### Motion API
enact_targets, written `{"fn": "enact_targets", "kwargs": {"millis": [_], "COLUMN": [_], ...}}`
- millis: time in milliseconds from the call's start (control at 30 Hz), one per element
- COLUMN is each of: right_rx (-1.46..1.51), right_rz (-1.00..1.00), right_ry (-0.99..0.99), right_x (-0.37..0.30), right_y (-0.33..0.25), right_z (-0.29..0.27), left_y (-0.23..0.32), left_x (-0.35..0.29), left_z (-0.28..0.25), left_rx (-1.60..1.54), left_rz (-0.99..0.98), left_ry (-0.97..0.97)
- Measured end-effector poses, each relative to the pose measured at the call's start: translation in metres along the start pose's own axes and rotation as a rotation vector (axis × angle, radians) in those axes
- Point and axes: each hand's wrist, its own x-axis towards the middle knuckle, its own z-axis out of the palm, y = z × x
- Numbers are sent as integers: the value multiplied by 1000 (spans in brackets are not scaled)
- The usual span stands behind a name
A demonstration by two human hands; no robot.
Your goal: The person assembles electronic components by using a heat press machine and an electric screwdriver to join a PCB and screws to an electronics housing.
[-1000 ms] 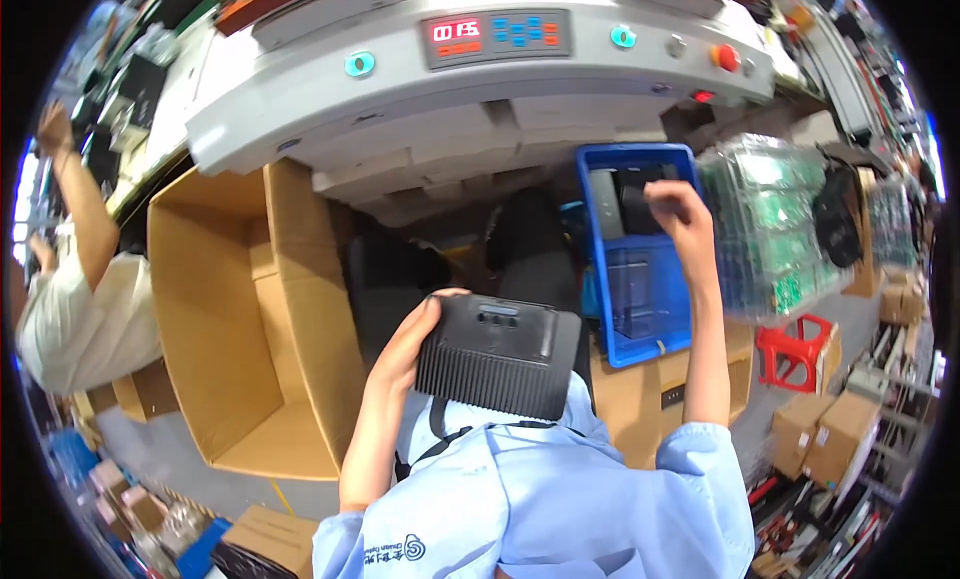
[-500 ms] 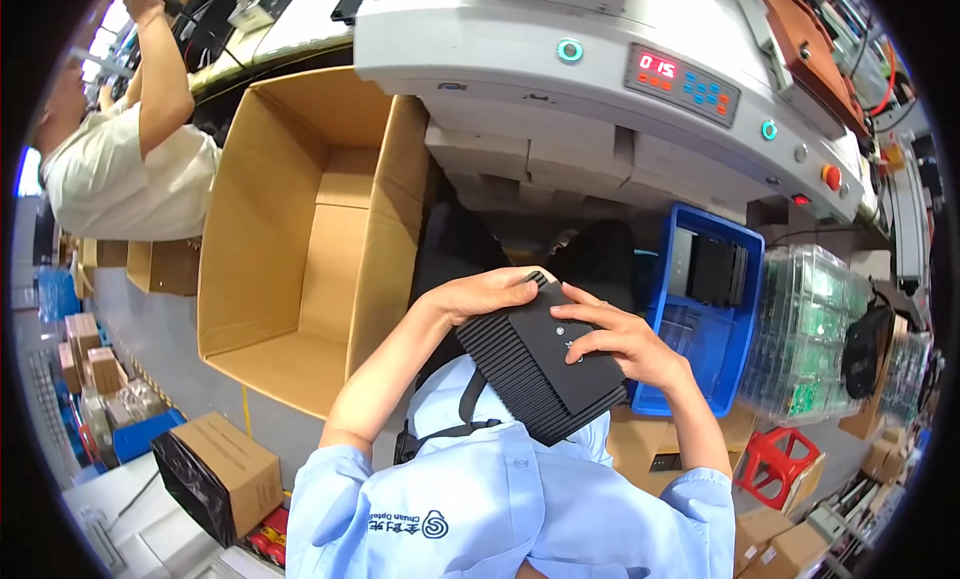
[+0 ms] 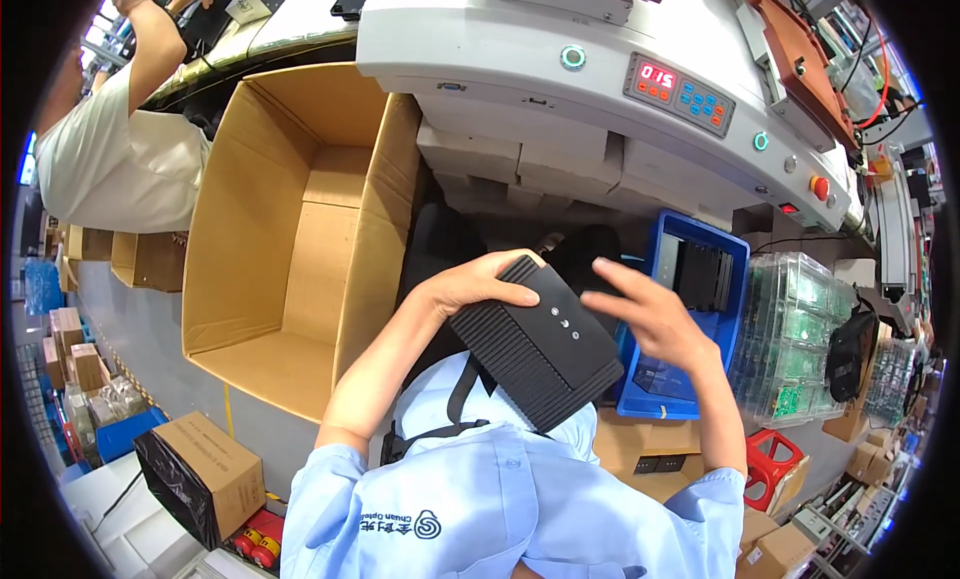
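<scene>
Over my lap, a black ribbed metal case [image 3: 545,341] is tilted with its smooth raised panel facing up. That panel carries a few small pale marks. My left hand [image 3: 492,284] grips the case at its upper left corner, thumb on top and the other fingers hidden beneath. Just off the right side of the case, my right hand [image 3: 650,314] hovers with its fingers apart, holding nothing. Beyond that hand is a blue plastic bin [image 3: 735,324] with black ribbed parts [image 3: 703,276] standing inside it.
A large open cardboard box [image 3: 250,219] stands at my left. Ahead is a white machine [image 3: 480,49] with a lit red display and buttons. Clear plastic trays with green boards [image 3: 795,339] are stacked right of the bin, near a red stool [image 3: 768,469]. Another person [image 3: 125,149] works at far left.
My right hand has lifted off the panel of the case and moved right, its fingers spreading. The left hand keeps its hold. The whole view has shifted slightly.
</scene>
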Motion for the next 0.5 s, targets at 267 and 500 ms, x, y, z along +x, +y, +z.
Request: {"fn": "enact_targets", "kwargs": {"millis": [267, 500], "right_rx": [528, -210], "right_rz": [631, 478], "right_ry": [-25, 552], "right_x": [4, 6], "right_y": [-12, -16], "right_z": [26, 46], "left_y": [25, 44], "left_x": [15, -17], "left_z": [14, 65], "left_rx": [202, 743], "left_rz": [125, 199], "left_ry": [73, 481]}}
